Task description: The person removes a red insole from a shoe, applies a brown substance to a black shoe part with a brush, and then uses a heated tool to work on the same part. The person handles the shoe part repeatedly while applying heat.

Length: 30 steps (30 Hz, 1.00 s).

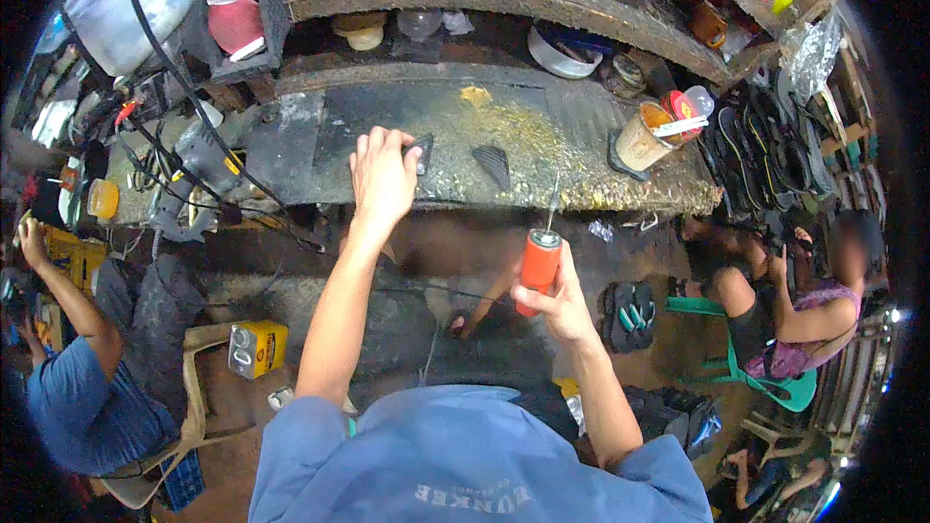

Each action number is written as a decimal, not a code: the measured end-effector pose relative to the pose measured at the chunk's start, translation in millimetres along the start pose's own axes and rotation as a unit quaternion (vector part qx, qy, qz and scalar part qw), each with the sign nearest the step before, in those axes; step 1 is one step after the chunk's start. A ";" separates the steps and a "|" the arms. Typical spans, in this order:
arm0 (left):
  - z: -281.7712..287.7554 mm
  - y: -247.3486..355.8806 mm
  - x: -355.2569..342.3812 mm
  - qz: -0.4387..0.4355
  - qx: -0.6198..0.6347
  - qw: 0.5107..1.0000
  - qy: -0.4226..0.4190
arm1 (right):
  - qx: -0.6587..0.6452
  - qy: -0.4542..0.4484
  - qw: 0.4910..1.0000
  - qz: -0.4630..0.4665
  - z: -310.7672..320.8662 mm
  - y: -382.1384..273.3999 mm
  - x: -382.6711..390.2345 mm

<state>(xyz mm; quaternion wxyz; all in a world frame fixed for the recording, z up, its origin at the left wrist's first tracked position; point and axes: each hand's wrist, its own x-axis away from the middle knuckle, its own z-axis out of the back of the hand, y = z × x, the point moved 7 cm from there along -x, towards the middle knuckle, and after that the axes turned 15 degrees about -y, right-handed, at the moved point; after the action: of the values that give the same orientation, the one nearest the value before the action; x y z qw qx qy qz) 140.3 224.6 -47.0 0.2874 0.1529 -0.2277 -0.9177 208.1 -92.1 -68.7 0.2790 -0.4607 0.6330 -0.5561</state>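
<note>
Orange cylinder (541, 266), one, in right hand (562, 302), two black pieces (492, 167)

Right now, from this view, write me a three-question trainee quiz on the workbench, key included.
1. Which hand holds the orange cylinder?
2. Which thing lies on the bench between the left hand and the tan cup?
A) a yellow container
B) a dark ribbed piece
C) a pair of slippers
3. True or false: the tan cup stands to the left of the left hand.

Key:
1. The right hand.
2. B.
3. False; it stands to the right of it.
</note>
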 end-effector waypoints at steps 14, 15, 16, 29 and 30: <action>-3.7 14.3 107.3 0.066 0.804 0.581 -0.112 | 0.211 -0.020 0.977 0.032 -33.4 -19.5 -14.2; -5.6 13.6 114.1 0.084 0.796 0.589 -0.110 | 0.220 -0.035 0.975 0.022 -36.9 -19.4 -19.8; -7.1 13.7 114.4 0.083 0.791 0.596 -0.108 | 0.271 -0.029 0.962 0.028 -38.8 -24.8 -24.1; -28.0 -19.4 97.0 0.163 0.646 0.745 0.000 | 0.450 0.036 0.885 -0.114 -45.6 -27.7 -100.0; -29.9 -21.9 97.3 0.179 0.632 0.754 0.008 | 0.479 0.031 0.863 -0.158 -43.0 -23.4 -97.6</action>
<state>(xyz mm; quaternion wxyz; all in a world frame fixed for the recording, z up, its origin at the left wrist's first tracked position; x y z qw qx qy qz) 65.9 172.6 -98.0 0.2857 0.2636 -0.7769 -0.4953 218.3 15.4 -52.0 0.3545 -0.3464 0.2156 -0.8413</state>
